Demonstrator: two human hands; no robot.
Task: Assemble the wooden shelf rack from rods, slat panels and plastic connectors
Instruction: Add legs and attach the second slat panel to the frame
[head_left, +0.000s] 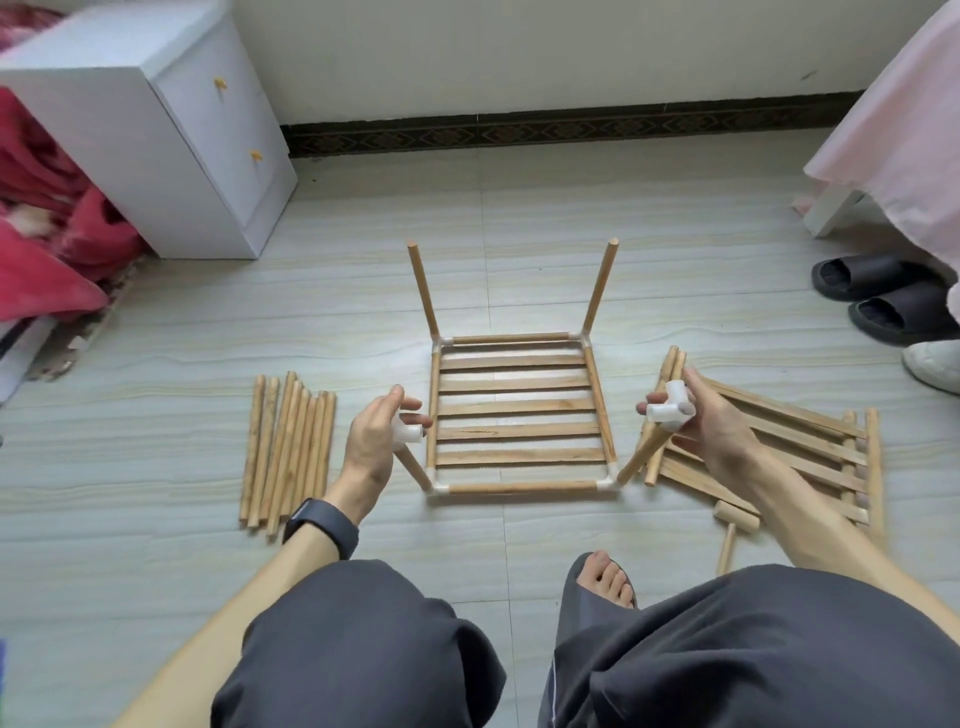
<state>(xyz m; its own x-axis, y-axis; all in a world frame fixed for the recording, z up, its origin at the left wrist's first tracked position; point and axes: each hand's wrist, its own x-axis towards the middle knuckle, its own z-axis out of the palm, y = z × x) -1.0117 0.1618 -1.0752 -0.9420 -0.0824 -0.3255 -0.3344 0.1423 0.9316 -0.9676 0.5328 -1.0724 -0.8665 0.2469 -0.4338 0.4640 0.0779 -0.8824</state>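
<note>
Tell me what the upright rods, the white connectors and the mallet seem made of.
Upright rods: pale wood, visible grain, matte, apparently unvarnished. White connectors: smooth, faintly glossy, uniform colour, probably moulded plastic. Mallet: same light wood by its tone and grain, though blur leaves its finish open.

the pale tiled floor (156, 571) carries the rack base (514, 406), loose rods (288, 447), slat panels (789, 410), a wooden mallet (735, 516) and black slippers (872, 278)
</note>
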